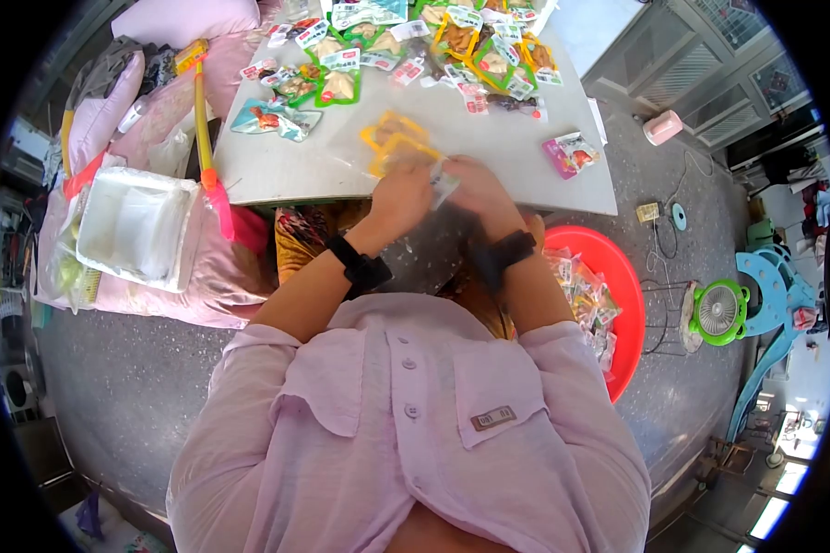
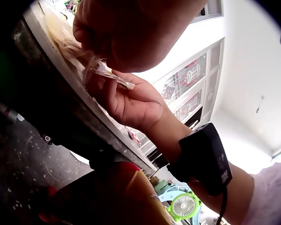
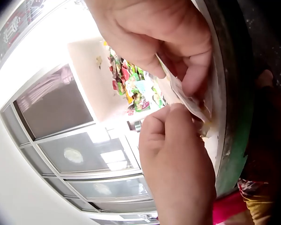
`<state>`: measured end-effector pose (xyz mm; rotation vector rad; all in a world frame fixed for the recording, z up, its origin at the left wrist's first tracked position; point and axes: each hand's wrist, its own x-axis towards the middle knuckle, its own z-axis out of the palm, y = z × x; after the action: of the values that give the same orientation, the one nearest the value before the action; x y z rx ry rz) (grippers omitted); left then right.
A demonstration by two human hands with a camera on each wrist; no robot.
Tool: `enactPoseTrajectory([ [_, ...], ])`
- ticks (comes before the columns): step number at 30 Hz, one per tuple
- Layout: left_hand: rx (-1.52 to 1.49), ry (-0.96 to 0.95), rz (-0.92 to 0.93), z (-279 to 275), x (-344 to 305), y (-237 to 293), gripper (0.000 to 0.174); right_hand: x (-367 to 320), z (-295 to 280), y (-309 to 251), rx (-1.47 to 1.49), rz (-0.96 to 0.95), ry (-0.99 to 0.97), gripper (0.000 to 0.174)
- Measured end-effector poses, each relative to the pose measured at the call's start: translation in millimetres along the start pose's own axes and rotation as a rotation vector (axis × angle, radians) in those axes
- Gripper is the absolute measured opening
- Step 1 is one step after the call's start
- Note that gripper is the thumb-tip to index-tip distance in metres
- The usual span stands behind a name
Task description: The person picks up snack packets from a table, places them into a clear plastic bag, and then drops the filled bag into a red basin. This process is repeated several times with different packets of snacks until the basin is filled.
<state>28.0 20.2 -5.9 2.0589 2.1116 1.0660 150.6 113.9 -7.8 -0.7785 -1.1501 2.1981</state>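
Beyond the pink shirt, over the near edge of the table, the left hand and right hand both pinch a small clear packet, each grip closed on it. An uneven pull may tear the film crooked and spill the content. Only the wrist views show the pinching fingertips; the head view hides them.

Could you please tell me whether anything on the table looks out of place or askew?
Nothing looks spilled or damaged. The snack packets lie in a loose jumble on the far side of the table, and one pink packet sits alone near its right edge. The left hand and right hand pinch a small packet.
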Motion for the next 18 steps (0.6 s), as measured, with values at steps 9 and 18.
enactPoseTrajectory([
  [9, -0.031, 0.083, 0.036, -5.5, -13.1, -3.7, 0.012, -29.5, 17.8, -22.3, -0.530, 0.172, 0.108, 0.023],
  [18, -0.003, 0.079, 0.075, 0.0, -16.3, -12.9, 0.006, 6.7, 23.0, 9.1, -0.433, 0.043, 0.182, 0.014],
])
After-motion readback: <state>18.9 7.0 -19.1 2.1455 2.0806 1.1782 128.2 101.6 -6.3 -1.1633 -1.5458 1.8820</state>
